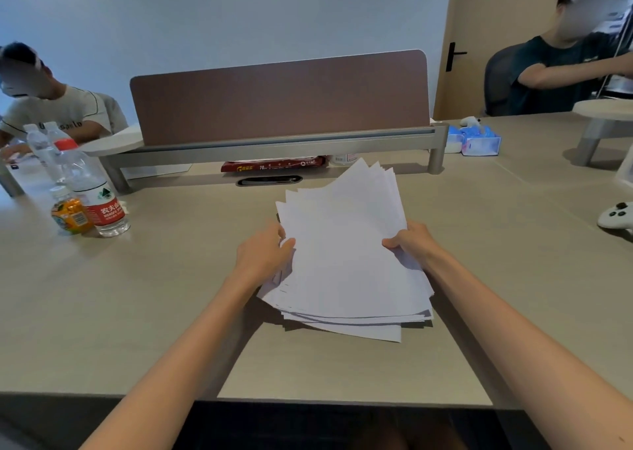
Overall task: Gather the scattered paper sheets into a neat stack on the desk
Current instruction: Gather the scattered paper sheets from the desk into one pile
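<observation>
left of the papers our left hand pinches their edge; they sit fanned mid-desk, near the front. right of the papers our right hand grips them. we're squaring up; next, tap the edges flush.

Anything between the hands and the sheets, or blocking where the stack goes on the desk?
Nothing visible. Left hand and right hand already grip the sheets by their side edges, right over the desk. Nearest things, bottles far left and controller far right, sit well apart.
</observation>
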### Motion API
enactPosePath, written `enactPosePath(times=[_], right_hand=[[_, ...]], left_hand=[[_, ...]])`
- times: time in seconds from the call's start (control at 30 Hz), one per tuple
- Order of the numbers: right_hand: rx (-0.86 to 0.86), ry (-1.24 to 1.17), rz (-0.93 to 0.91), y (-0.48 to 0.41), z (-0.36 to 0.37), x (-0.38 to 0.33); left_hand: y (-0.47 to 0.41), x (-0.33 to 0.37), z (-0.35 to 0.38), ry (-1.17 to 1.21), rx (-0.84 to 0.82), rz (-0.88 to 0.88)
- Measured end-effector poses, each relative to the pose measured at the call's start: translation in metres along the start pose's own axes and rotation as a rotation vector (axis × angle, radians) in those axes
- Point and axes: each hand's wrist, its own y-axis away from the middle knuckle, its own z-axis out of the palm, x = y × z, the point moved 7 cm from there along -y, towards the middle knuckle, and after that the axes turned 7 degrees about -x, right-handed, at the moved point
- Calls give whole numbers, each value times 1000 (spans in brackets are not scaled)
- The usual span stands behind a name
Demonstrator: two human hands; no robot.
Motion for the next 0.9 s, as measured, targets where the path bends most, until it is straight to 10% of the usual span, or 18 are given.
enactPosePath(times=[0.3,0.9], right_hand=[[3,-11,20,3,-4,-1],[-57,-21,14,3,-11,0]], left_hand=[[-49,-29,8,-17,-147,-358],[-54,-2,15,189,-157,-144]])
